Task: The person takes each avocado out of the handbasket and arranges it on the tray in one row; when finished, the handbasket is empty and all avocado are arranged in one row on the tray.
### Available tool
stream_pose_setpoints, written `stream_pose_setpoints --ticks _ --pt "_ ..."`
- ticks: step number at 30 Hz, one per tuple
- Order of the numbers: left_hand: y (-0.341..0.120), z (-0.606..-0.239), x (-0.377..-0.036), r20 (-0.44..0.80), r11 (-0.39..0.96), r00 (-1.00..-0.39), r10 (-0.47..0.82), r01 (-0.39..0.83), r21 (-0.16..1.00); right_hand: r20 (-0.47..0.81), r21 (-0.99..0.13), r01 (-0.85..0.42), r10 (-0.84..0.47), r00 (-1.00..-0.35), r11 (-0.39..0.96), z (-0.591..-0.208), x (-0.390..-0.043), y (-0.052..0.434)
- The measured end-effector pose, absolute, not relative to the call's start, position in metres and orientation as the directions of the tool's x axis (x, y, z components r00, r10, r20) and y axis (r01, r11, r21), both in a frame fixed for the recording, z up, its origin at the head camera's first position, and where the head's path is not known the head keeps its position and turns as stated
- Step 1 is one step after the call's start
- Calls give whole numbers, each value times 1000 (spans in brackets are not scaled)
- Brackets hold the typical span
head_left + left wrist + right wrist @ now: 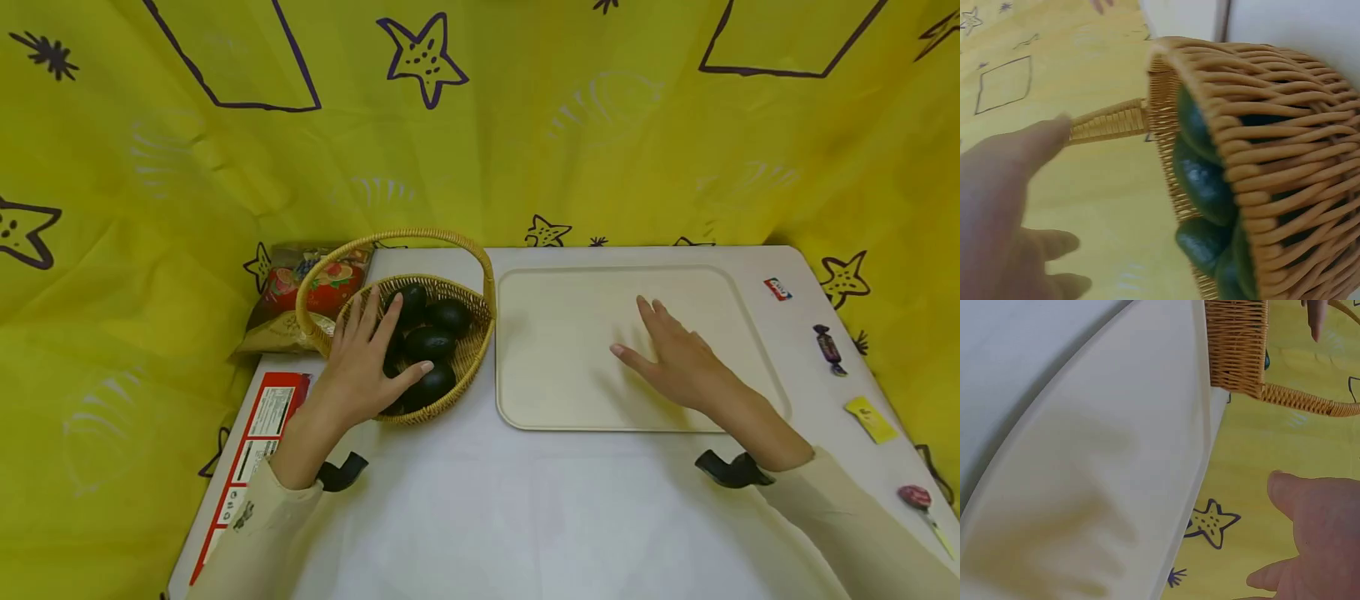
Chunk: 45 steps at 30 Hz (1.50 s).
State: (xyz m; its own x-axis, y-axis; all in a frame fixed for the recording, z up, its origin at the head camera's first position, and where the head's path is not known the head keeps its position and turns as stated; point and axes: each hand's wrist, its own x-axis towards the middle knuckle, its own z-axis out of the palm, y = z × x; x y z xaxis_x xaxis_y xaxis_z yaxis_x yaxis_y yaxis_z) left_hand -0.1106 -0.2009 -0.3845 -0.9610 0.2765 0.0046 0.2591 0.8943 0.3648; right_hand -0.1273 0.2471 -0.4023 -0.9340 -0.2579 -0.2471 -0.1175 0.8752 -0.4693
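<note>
A wicker basket (481, 367) with a tall arched handle stands left of centre in the head view, with several dark green avocados (430, 342) inside. My left hand (358, 364) hovers over the basket's left side, fingers spread and holding nothing. It covers part of the rim and some of the fruit. The left wrist view shows the glossy avocados (1202, 181) behind the woven wall, apart from the thumb and fingers. Over the right half of a cream tray (555, 358), my right hand (686, 364) is held with straight fingers and nothing in it. Its shadow falls on the tray (1147, 375) in the right wrist view.
Behind the basket lies a red and gold snack bag (318, 283). A red and white box (262, 425) lies along the left edge. Down the right edge are a small red packet (777, 289), a dark wrapped candy (828, 350), a yellow packet (870, 419) and a lollipop (915, 497).
</note>
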Motion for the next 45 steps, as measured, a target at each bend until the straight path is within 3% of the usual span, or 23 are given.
stream_pose_setpoints --ticks 8,16,19,21,31,39,45 --pt "-210 -367 -98 333 813 -905 266 396 426 -221 -530 -154 -311 -924 834 -398 -132 232" --pt "-229 -347 -93 716 691 -678 168 599 405 -143 -533 -235 -360 -922 813 -399 -133 208" --pt "-237 -339 -97 798 665 -598 77 627 406 -126 -539 -254 -375 -918 803 -397 -133 199" --pt "-243 -335 -100 816 669 -578 16 612 421 -118 -543 -262 -382 -917 798 -396 -133 194" --pt "-263 -339 -112 629 757 -774 -71 368 539 -61 -592 -322 -440 -896 739 -396 -133 166" --pt "-264 -339 -117 529 716 -836 -146 279 639 -30 -594 -372 -481 -876 714 -391 -132 147" --pt "-265 -339 -119 464 750 -868 -176 186 634 -24 -606 -394 -511 -859 691 -387 -131 134"
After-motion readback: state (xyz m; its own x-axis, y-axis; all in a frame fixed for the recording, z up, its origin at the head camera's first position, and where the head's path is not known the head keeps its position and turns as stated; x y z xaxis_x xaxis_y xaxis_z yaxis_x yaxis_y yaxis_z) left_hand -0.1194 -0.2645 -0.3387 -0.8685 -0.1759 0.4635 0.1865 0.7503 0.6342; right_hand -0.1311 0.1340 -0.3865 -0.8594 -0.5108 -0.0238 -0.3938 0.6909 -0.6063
